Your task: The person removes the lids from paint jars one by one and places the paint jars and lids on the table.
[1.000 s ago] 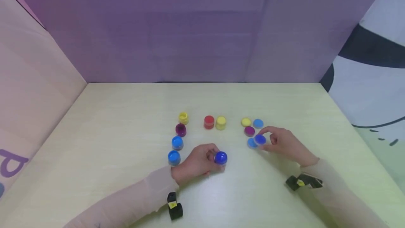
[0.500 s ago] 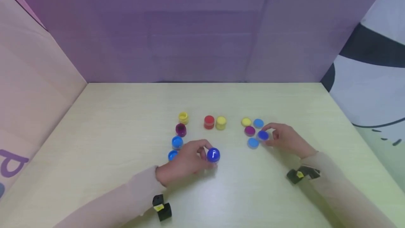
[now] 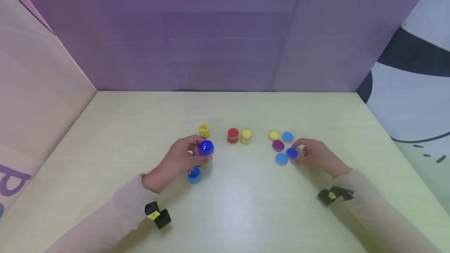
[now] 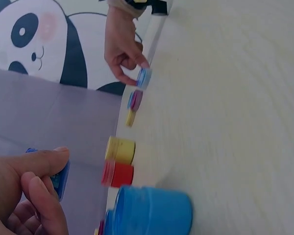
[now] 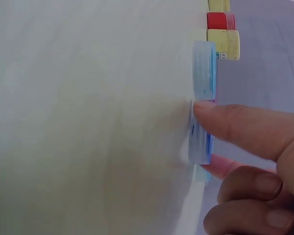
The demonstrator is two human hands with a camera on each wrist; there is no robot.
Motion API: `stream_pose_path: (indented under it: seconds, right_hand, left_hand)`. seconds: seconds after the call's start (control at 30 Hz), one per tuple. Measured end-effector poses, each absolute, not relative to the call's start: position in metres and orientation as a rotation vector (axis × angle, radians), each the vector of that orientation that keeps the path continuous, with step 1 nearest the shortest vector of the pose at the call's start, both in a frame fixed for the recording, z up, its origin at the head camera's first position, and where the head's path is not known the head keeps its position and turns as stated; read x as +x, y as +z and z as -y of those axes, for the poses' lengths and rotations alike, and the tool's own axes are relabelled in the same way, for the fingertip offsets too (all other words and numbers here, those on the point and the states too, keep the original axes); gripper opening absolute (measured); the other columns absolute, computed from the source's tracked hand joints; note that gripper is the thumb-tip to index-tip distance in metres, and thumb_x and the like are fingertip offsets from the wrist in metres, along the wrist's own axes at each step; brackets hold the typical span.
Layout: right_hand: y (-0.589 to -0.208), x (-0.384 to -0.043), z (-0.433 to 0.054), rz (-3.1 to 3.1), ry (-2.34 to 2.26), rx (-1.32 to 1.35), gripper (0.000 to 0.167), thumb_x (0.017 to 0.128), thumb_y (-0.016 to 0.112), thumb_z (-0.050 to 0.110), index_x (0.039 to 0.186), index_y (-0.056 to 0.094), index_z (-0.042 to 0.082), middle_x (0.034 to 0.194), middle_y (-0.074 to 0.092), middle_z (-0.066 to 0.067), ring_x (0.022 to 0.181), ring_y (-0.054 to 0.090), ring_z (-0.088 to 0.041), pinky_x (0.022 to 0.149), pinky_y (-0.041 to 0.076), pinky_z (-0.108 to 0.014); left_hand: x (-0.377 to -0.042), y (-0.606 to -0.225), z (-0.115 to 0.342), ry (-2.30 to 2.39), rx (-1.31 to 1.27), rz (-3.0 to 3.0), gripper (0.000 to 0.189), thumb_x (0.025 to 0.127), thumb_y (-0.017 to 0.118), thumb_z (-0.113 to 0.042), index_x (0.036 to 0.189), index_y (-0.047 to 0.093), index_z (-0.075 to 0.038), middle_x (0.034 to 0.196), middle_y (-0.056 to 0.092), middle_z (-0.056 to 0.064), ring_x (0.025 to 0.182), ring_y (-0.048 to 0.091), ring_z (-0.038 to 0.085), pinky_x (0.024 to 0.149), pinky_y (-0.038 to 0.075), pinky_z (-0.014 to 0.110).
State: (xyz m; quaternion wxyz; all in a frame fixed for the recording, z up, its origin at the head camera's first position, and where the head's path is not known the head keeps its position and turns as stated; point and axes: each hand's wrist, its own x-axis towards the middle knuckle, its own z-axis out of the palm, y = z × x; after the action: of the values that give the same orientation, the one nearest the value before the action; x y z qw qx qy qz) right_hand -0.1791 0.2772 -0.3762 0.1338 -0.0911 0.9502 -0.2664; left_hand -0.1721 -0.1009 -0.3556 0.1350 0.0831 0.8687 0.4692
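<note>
Grips a dark blue jar (image 3: 206, 148) in the left hand (image 3: 177, 161), raised off the tabletop (image 3: 246, 214), with fingers drawn in round its sides. Covers with it the stretch between an open yellow jar (image 3: 204, 130) beyond and an open light blue jar (image 3: 194, 176) on the near side. Pinches a dark blue lid (image 3: 292, 153) in the right hand (image 3: 319, 156) between thumb and fingers, seemingly flat on the tabletop. Has a near light blue lid (image 3: 281, 159) and a purple lid (image 3: 278, 146) just beside it, with a yellow lid (image 3: 274, 136) and a far light blue lid (image 3: 288, 137) beyond. Also has a red jar (image 3: 233, 136) and a capped yellow jar (image 3: 246, 136) side by side, farther off between the hands.
</note>
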Motion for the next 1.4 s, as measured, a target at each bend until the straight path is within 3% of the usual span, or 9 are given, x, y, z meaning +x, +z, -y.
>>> stream_pose_path:
  seconds: [0.23, 0.53, 0.7, 0.9, 1.4]
  right_hand:
    - [-0.37, -0.174, -0.268, -2.86, -0.781, -0.386, 0.045, 0.082, 0.073, 0.02, 0.118, 0.053, 0.001, 0.064, 0.043, -0.001, 0.057, 0.038, -0.014, 0.049, 0.033, -0.025]
    - [-0.362, -0.176, -0.234, -2.91, -0.898, -0.644, 0.033, 0.081, 0.074, 0.017, 0.107, 0.061, 0.003, 0.061, 0.042, 0.004, 0.054, 0.036, -0.009, 0.048, 0.033, -0.023]
    - [-0.36, -0.186, -0.216, -2.91, -0.863, -0.64, 0.035, 0.084, 0.072, 0.019, 0.111, 0.06, 0.001, 0.063, 0.049, 0.003, 0.055, 0.041, -0.01, 0.051, 0.037, -0.024]
    - [-0.361, -0.201, -0.197, -2.894, -0.885, -0.604, 0.037, 0.085, 0.071, 0.021, 0.115, 0.058, 0.003, 0.057, 0.043, 0.001, 0.05, 0.035, -0.011, 0.048, 0.033, -0.026]
    - [-0.371, -0.226, -0.175, -2.802, -0.933, -0.454, 0.045, 0.084, 0.071, 0.027, 0.119, 0.055, 0.004, 0.06, 0.041, 0.0, 0.052, 0.035, -0.013, 0.049, 0.031, -0.026]
  left_hand:
    - [-0.182, -0.359, 0.12, 1.343, 0.108, -2.562, 0.042, 0.082, 0.075, -0.024, 0.119, 0.057, -0.017, 0.084, 0.055, 0.008, 0.053, 0.049, 0.02, 0.049, 0.041, 0.026]
    - [-0.197, -0.366, 0.136, 1.41, 0.023, -2.538, 0.04, 0.084, 0.072, -0.025, 0.118, 0.055, -0.014, 0.084, 0.051, 0.008, 0.054, 0.046, 0.018, 0.052, 0.042, 0.027]
    - [-0.204, -0.372, 0.141, 1.435, -0.027, -2.495, 0.039, 0.085, 0.071, -0.028, 0.117, 0.055, -0.012, 0.082, 0.05, 0.007, 0.057, 0.046, 0.018, 0.054, 0.042, 0.027]
    - [-0.212, -0.38, 0.145, 1.41, -0.046, -2.502, 0.041, 0.085, 0.071, -0.026, 0.119, 0.055, -0.01, 0.076, 0.051, 0.004, 0.057, 0.045, 0.017, 0.054, 0.041, 0.026]
    - [-0.217, -0.394, 0.146, 1.368, -0.065, -2.496, 0.037, 0.084, 0.072, -0.019, 0.116, 0.059, -0.007, 0.072, 0.051, 0.001, 0.052, 0.043, 0.013, 0.049, 0.039, 0.024]
